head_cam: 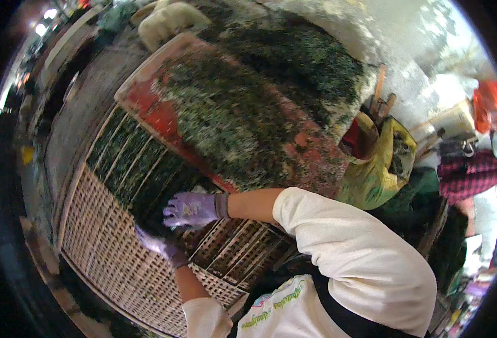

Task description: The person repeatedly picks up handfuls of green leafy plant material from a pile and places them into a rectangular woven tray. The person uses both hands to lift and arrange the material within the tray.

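My right hand [192, 209], in a purple glove with a darker cuff, lies palm down at the edge of a dark green leafy mass [125, 156]. Its fingers are a little apart. Close below it is my left hand [159, 246], gloved the same way, with its fingers reaching under a shadowed clump of the leaves. Whether either hand grips leaves is hidden. The leaves cover the far part of a slatted lattice rack [104, 228]; its near part shows bare woven strips.
A red board [159, 116] heaped with chopped green leaves overlaps the rack's far side. Beyond it lies a darker leaf heap [316, 59] by a pale container [172, 23]. At right are a yellow-green sack [375, 169], wooden handles [381, 99] and a red plastic bag [490, 106].
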`<state>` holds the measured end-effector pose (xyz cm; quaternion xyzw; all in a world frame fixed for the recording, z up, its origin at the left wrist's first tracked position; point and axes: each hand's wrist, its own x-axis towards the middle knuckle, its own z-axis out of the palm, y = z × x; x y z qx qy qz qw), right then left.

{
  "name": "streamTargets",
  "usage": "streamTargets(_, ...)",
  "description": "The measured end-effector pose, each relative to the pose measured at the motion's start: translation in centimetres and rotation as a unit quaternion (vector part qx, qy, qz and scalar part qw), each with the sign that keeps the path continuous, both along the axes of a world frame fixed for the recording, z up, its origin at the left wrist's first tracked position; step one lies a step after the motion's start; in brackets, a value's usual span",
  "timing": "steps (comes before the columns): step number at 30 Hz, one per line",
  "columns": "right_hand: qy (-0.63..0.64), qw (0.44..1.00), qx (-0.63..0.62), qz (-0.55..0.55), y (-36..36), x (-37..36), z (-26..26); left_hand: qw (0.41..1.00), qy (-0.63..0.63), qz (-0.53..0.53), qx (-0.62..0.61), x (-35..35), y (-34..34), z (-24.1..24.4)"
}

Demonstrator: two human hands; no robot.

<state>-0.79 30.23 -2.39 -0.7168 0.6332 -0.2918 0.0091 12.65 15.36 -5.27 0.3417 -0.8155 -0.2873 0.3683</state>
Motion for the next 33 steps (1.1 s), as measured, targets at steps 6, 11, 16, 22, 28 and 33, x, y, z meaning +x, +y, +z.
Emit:
streamTargets(6,-0.033,0.994,-0.035,-0.1,13.6,-0.7,2.8,0.982,-0.1,0.145,-0.073,-2.1,2.6,2.9)
streamTargets(11,-0.028,0.993,-0.082,-0.08,26.1,-7.4,4.1,0.95,0.022,-0.193,-0.246,-21.1,19.4,16.1)
streamTargets(16,-0.025,0.98,0.053,-0.188,41.4,-16.4,2.8,0.85,-0.082,-0.48,-0.2,-43.1,43.3,11.5)
streamTargets(22,-0.095,0.883,0.18,-0.423,59.4,-20.5,0.8,0.727,-0.4,-0.457,-0.319,-57.2,57.9,1.2)
streamTargets(28,-0.155,0.838,0.135,-0.506,62.8,-22.1,-3.0,0.733,-0.396,-0.469,-0.292,-62.2,57.2,4.5)
streamTargets(33,-0.074,0.855,0.148,-0.492,60.3,-25.7,0.1,0.767,-0.289,-0.49,-0.297,-58.9,55.0,15.8)
